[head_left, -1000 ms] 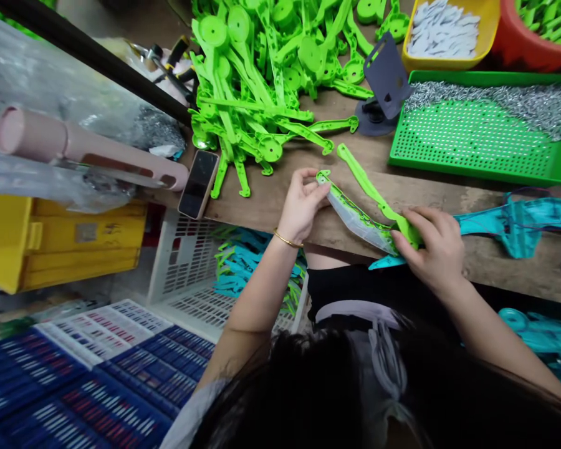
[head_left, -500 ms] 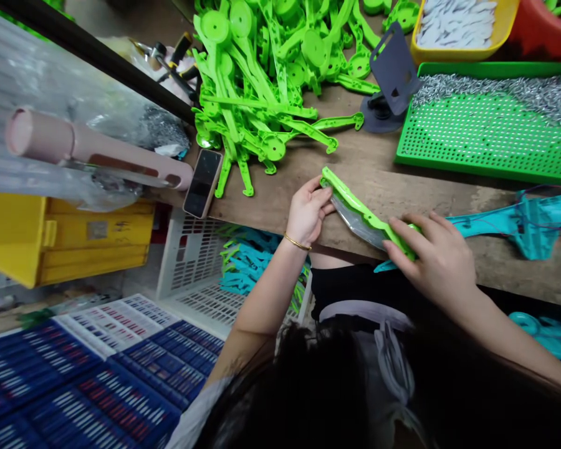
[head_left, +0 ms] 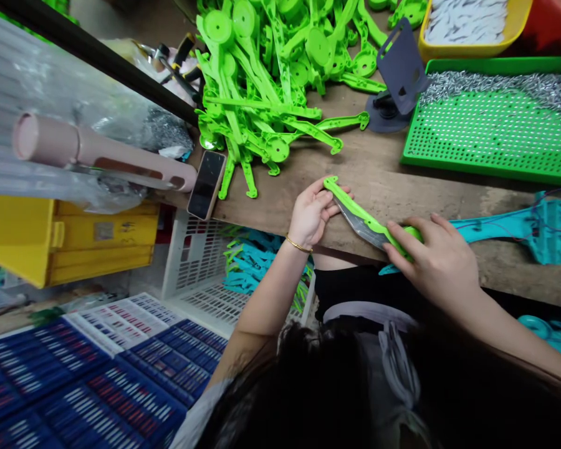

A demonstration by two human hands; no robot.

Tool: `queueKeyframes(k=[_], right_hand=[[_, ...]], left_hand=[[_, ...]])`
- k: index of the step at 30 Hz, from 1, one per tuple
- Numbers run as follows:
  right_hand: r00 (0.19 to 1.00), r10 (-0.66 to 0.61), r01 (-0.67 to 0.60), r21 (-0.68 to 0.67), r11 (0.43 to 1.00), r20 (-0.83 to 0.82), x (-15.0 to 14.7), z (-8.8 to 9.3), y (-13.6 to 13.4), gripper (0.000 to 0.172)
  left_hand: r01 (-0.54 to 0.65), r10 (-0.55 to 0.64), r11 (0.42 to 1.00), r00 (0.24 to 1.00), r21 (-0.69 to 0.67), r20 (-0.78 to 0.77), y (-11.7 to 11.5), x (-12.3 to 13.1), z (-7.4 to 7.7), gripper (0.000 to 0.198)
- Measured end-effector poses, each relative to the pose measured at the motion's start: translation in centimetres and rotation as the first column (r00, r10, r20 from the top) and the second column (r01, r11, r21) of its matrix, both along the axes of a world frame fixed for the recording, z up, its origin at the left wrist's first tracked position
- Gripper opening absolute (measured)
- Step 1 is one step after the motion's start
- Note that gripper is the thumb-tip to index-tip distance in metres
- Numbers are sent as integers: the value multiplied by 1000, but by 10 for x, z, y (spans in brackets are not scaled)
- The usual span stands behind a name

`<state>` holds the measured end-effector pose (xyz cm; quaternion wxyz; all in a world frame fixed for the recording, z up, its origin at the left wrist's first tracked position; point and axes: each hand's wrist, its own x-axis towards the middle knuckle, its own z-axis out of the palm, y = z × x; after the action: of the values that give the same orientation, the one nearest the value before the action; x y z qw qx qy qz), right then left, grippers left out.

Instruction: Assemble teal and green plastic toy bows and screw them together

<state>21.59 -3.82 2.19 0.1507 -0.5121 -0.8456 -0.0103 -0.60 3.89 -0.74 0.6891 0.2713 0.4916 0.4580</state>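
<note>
Pressure from the right hand (head_left: 437, 262), which is grasping the lime-green plastic limb (head_left: 358, 212) near the edge of the wooden bench (head_left: 383, 165), could be prising loose its translucent strip (head_left: 362, 229) if the left hand (head_left: 311, 215), pinching its tip, is slipping.

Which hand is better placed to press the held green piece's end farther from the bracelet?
Probably the right hand: it grips that end; the left hand holds the green piece by its other tip.
</note>
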Motion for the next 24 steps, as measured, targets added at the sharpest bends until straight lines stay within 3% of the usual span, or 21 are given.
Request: queueKeyframes(k=[7,12,15,19,24], right_hand=[[999,-38,39,-61,997,19,-5,-6,-3,33],[1000,-21,22,-65,998,11,-3,-8,-5,38],[999,-12,20,-196,980,43,-6,-1,6,50],[995,-13,53,-406,912,99,-13,5,34,62],[988,156,-129,-490,862,15,-13,2,49,56]], left_hand=[[24,-25,1000,998,-17,-58,1,0,5,25],[-42,46,998,993,45,-107,-1,4,-1,34],[-66,73,995,992,75,-103,-3,5,-3,37],[-87,100,990,988,111,-117,-8,5,0,43],[-107,132,980,981,170,-141,-14,4,4,40]])
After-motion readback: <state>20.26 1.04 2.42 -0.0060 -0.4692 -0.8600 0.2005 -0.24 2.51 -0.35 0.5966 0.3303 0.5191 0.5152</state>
